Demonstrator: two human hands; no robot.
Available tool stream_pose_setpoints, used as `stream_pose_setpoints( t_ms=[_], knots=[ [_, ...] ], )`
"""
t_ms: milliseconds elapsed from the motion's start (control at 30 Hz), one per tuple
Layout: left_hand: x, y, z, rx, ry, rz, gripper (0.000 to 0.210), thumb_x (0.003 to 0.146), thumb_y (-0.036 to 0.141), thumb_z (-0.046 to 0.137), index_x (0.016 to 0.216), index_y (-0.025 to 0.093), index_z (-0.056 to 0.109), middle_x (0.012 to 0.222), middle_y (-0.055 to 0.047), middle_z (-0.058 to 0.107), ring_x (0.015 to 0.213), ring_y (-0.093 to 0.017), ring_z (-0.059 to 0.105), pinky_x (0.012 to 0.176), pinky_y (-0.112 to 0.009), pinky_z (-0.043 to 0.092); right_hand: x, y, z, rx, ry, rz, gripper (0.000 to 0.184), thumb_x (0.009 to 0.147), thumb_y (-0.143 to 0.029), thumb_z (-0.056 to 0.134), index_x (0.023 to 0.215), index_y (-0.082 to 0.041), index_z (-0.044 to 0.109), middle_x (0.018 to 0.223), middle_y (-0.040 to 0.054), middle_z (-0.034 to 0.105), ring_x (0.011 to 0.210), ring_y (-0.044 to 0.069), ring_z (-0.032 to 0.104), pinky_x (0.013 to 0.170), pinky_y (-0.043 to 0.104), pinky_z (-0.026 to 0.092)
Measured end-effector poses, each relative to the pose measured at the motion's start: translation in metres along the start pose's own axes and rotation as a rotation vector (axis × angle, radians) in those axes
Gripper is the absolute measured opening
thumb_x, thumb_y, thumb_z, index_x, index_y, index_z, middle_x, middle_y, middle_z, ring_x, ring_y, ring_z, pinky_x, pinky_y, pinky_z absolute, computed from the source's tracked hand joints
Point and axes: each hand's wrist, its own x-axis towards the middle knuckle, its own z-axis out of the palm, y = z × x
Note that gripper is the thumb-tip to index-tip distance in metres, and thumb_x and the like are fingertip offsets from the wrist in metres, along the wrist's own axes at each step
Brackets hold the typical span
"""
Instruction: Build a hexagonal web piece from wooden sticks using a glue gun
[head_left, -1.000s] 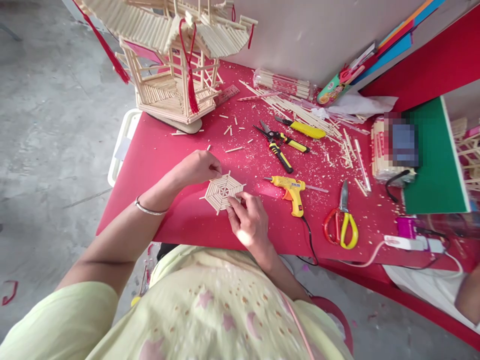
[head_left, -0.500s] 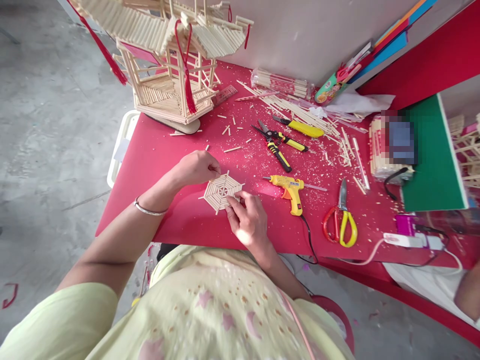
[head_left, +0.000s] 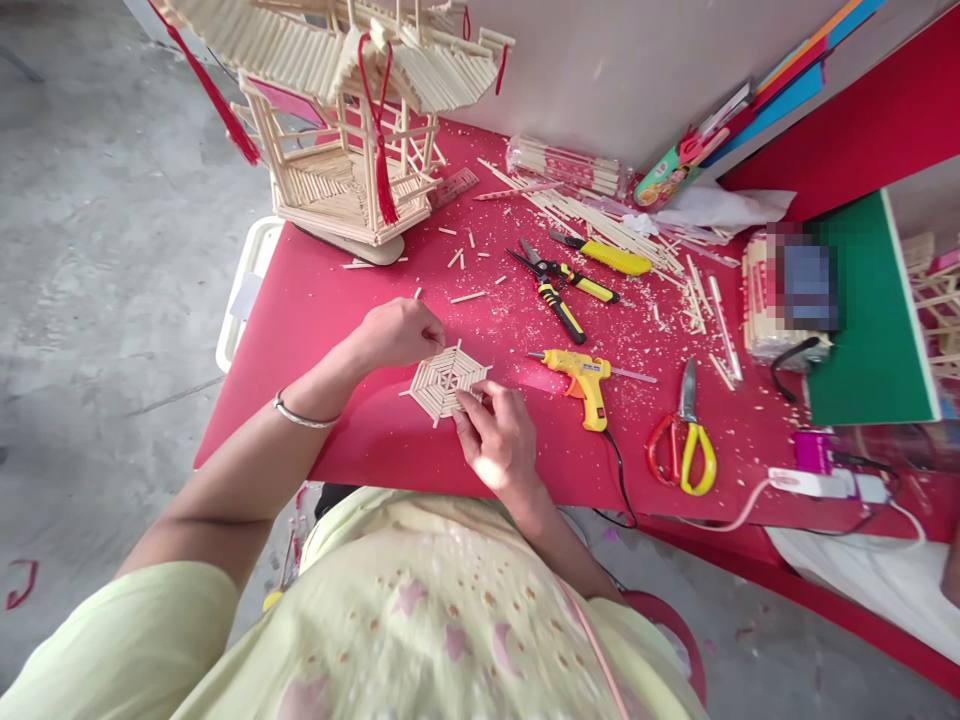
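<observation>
A flat hexagonal panel of short wooden sticks, patterned like a spider web, is at the front of the red table. My right hand pinches its right edge between thumb and fingers. Over the panel's upper left edge, my left hand is closed with its fingertips together; whatever they grip is hidden. One end of a small stick shows just behind that hand. To the right of the panel lies a yellow glue gun with a clear glue stick in its back.
A stick-built pavilion with red tassels stands at the back left. Cutters, a yellow utility knife, scissors and loose sticks lie on the table. A power strip is at the right.
The view has shifted slightly. Both hands keep nearly the same pose at the panel. Another person's arm at the right edge has mostly moved out of view.
</observation>
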Motion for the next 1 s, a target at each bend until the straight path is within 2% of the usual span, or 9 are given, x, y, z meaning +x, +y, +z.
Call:
stream_pose_setpoints(
  t_ms=[333,433,533,600,733,800,900,933,1000],
  knots=[
    [-0.001,-0.003,0.003,-0.054,-0.04,-0.015,0.01,0.068,0.017,0.061,0.064,0.021,0.069,0.065,0.0,0.068,0.061,-0.014,0.055,0.058,-0.027,0.035,-0.002,-0.004,-0.003,0.014,0.02,-0.019,0.031,0.1,-0.03,0.06,0.129,-0.022,0.069,0.127,0.0118,0.064,0.109,0.024,0.062,0.097,0.037,0.055],
    [-0.001,-0.008,0.0,-0.116,0.004,0.002,0.009,0.074,0.021,0.064,0.066,0.019,0.066,0.066,0.0,0.066,0.061,-0.014,0.054,0.059,-0.026,0.036,-0.007,0.008,-0.02,0.039,0.172,0.005,0.034,0.099,-0.028,0.062,0.132,-0.022,0.067,0.129,0.0114,0.064,0.112,0.021,0.064,0.098,0.034,0.056],
    [-0.001,-0.01,-0.005,-0.328,0.03,-0.028,0.011,0.078,0.025,0.067,0.07,0.018,0.065,0.066,-0.001,0.066,0.06,-0.013,0.054,0.057,-0.025,0.037,-0.016,0.036,-0.044,-0.088,0.427,0.173,0.03,0.099,-0.028,0.06,0.127,-0.022,0.069,0.123,0.0114,0.066,0.114,0.023,0.065,0.1,0.038,0.055],
    [-0.002,-0.008,-0.008,-0.553,0.028,-0.029,0.008,0.078,0.024,0.069,0.076,0.016,0.067,0.067,-0.002,0.067,0.058,-0.012,0.055,0.056,-0.024,0.039,-0.023,0.058,-0.059,-0.206,0.464,0.298,0.03,0.1,-0.032,0.057,0.125,-0.02,0.071,0.12,0.0117,0.067,0.113,0.024,0.065,0.1,0.04,0.054],
    [-0.005,-0.001,-0.008,-0.964,0.056,-0.003,0.023,0.075,0.021,0.077,0.095,0.015,0.071,0.066,-0.001,0.066,0.052,-0.01,0.056,0.048,-0.021,0.04,-0.037,0.093,-0.083,-0.374,0.403,0.499,0.038,0.101,-0.04,0.052,0.125,-0.018,0.072,0.12,0.0135,0.069,0.113,0.027,0.066,0.1,0.041,0.051],
    [-0.005,0.001,-0.006,-1.086,0.042,0.019,0.025,0.073,0.024,0.082,0.093,0.013,0.071,0.065,-0.002,0.066,0.052,-0.011,0.059,0.046,-0.02,0.042,-0.046,0.104,-0.096,-0.493,0.359,0.674,0.042,0.099,-0.042,0.052,0.129,-0.019,0.071,0.12,0.0146,0.069,0.111,0.03,0.066,0.095,0.042,0.051],
    [-0.006,0.003,-0.004,-1.198,0.015,0.051,0.028,0.07,0.03,0.088,0.08,0.012,0.068,0.069,-0.005,0.069,0.058,-0.014,0.066,0.048,-0.021,0.05,-0.061,0.117,-0.116,-0.616,0.133,0.984,0.048,0.096,-0.044,0.053,0.136,-0.022,0.066,0.114,0.0158,0.07,0.102,0.032,0.068,0.084,0.041,0.051],
    [-0.007,0.004,-0.004,-1.226,0.014,0.06,0.03,0.07,0.032,0.089,0.079,0.012,0.067,0.072,-0.006,0.07,0.061,-0.015,0.068,0.049,-0.021,0.051,-0.066,0.121,-0.122,-0.62,0.043,1.048,0.049,0.095,-0.044,0.053,0.137,-0.022,0.065,0.112,0.0157,0.07,0.099,0.032,0.068,0.081,0.04,0.051],
    [-0.008,0.006,-0.003,-1.274,0.022,0.075,0.031,0.07,0.032,0.09,0.079,0.012,0.067,0.075,-0.007,0.073,0.064,-0.014,0.069,0.049,-0.019,0.052,-0.075,0.13,-0.13,-0.591,-0.078,1.075,0.051,0.094,-0.046,0.054,0.138,-0.023,0.064,0.111,0.0148,0.07,0.097,0.03,0.068,0.08,0.038,0.05]
  ],
)
